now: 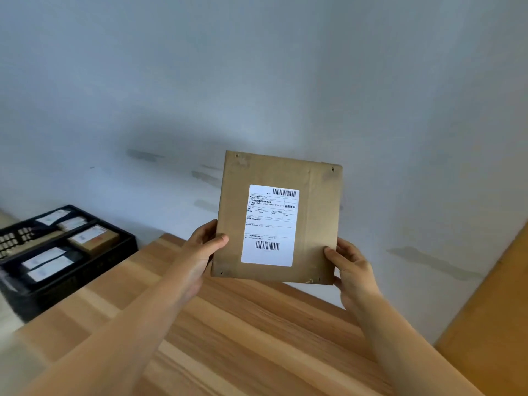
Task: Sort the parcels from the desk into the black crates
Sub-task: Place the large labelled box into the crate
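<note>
A flat brown paper parcel [317,224] with a white shipping label facing me is held upright above the wooden desk [228,338]. My left hand [204,247] grips its lower left edge, thumb on the front. At the lower right edge my right hand [350,267] grips it the same way. Two black crates [114,254] stand on the floor left of the desk, holding several labelled parcels, among them a small brown box [94,238].
A pale wall with grey scuff marks rises behind the desk. A wooden panel [491,324] leans at the right edge of the view. The desk's far edge runs just below the held parcel.
</note>
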`<state>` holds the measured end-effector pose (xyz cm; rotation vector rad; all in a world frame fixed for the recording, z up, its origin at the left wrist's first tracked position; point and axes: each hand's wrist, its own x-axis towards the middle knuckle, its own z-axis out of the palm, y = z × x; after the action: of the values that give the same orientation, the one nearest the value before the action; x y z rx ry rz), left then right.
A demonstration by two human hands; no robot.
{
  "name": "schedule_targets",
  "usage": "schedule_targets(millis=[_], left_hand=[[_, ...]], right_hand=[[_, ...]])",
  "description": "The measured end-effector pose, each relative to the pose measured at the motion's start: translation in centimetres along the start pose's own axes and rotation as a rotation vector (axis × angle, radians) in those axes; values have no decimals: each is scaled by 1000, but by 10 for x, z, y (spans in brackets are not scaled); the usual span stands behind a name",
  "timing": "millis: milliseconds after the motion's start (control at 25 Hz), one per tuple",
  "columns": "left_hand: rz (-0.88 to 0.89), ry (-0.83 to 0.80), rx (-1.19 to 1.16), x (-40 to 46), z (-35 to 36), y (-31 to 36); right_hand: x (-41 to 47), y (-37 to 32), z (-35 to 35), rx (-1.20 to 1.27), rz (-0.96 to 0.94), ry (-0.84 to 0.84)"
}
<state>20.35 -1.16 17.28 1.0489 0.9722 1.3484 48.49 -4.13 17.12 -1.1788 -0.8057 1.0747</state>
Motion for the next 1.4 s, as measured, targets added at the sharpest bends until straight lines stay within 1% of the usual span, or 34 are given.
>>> schedule_targets(millis=[120, 240, 560, 720, 920, 1120, 1240, 1400], left_hand=[[4, 45, -7, -3, -51, 9], [18, 109, -14, -6, -124, 17], [-25, 266, -23, -21, -389, 57], [-32, 367, -40, -29, -497, 84], [-8, 453, -36, -29, -587, 97], [2, 517, 15, -12, -664, 108], [21, 550, 78, 18, -718, 124], [0, 601, 157, 78, -792, 153]], right_hand=[[-5, 14, 51, -19, 10, -59], [-15, 40, 123, -42, 46, -106], [-62, 136, 367, -80, 159, -245], [-83, 167, 479, -115, 188, -331], [-86, 191, 579, -159, 188, -448], [-68, 222, 670, -164, 225, -546], [-41, 242, 737, -165, 248, -608], [7, 262, 835, -175, 306, -656]])
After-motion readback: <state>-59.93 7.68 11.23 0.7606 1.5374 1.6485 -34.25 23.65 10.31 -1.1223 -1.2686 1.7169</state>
